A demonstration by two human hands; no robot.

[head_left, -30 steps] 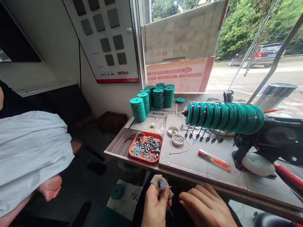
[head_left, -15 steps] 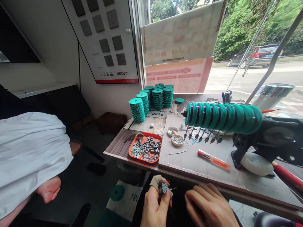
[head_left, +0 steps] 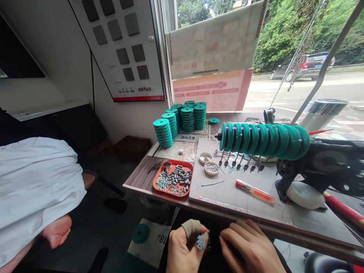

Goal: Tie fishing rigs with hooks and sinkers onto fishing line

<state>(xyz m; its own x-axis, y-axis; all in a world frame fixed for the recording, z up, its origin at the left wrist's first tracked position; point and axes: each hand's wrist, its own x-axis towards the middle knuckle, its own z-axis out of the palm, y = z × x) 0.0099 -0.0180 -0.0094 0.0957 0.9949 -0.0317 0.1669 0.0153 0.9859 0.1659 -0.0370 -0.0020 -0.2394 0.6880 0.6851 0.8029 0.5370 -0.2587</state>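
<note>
My left hand [head_left: 183, 250] is closed in front of the table edge, low in the view, with a tan cover [head_left: 191, 227] around one finger. It grips a bundle of thin pieces with light blue-grey round ends [head_left: 200, 242]; dark wiry tips stick out beside it. To its right, my right hand [head_left: 251, 248] is closed with the back of the hand upward and the fingers curled under. Whatever its fingertips hold is hidden. Above the left hand, an orange tray [head_left: 155, 185] on the table holds dark metal weights and small pale-blue parts.
Stacks of green foam discs [head_left: 187, 119] stand at the back. A row of green discs [head_left: 264, 140] sits on a spindle at right. Two small dishes [head_left: 212, 173], an orange-capped pen [head_left: 254, 191] and a metal pick [head_left: 212, 183] lie on the board. A person in white cloth [head_left: 36, 189] is at left.
My left hand has turned and sunk slightly, so the bundle's ends sit lower and a little to the right. My right hand has shifted slightly left. The view has moved a little.
</note>
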